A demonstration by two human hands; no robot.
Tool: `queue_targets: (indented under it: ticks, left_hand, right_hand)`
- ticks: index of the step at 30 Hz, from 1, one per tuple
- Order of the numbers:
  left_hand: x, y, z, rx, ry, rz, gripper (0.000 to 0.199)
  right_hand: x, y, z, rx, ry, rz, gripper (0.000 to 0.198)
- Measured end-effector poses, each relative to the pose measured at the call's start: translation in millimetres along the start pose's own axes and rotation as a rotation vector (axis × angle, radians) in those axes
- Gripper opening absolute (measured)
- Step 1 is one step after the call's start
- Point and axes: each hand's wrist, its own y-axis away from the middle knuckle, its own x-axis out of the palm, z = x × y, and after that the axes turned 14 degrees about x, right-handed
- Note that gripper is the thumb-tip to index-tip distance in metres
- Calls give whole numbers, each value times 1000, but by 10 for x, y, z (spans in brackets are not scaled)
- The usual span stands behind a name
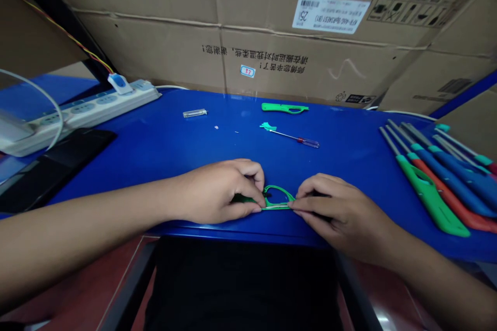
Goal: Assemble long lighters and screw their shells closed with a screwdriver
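Note:
Near the table's front edge, a green lighter casing half with an oval trigger loop lies between my hands. A thin pale strip runs along its lower edge. My left hand is closed on the casing's left end, fingertips pinched together, covering much of that part. On the other end, the fingertips of my right hand pinch the casing beside the loop. Farther back lie another green casing half, a teal plastic piece, a screwdriver with a clear and red handle, and a small clear tank.
Several long-nosed lighters in green, orange and blue are piled at the right. A white power strip and a black flat object occupy the left. Behind the blue table stands a large cardboard box.

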Motion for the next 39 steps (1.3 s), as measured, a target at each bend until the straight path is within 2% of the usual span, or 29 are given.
queue_targets:
  ticks: [7, 13, 16, 27, 39]
  left_hand:
    - [22, -4, -25, -88, 21, -17, 18]
    - [45, -11, -27, -118, 14, -40, 15]
    - [46, -7, -24, -120, 17, -44, 14]
    - [68, -11, -19, -124, 16, -40, 16]
    - [75, -49, -27, -150, 58, -66, 7]
  right_hand:
    - [16, -20, 13, 36, -96, -3, 18]
    - [-53, -125, 82, 253, -139, 119, 9]
    - [-102, -205, 124, 317, -110, 183, 7]
    - [-195, -311, 172, 341, -54, 344, 4]
    - [-191, -372, 174, 365, -70, 342, 4]
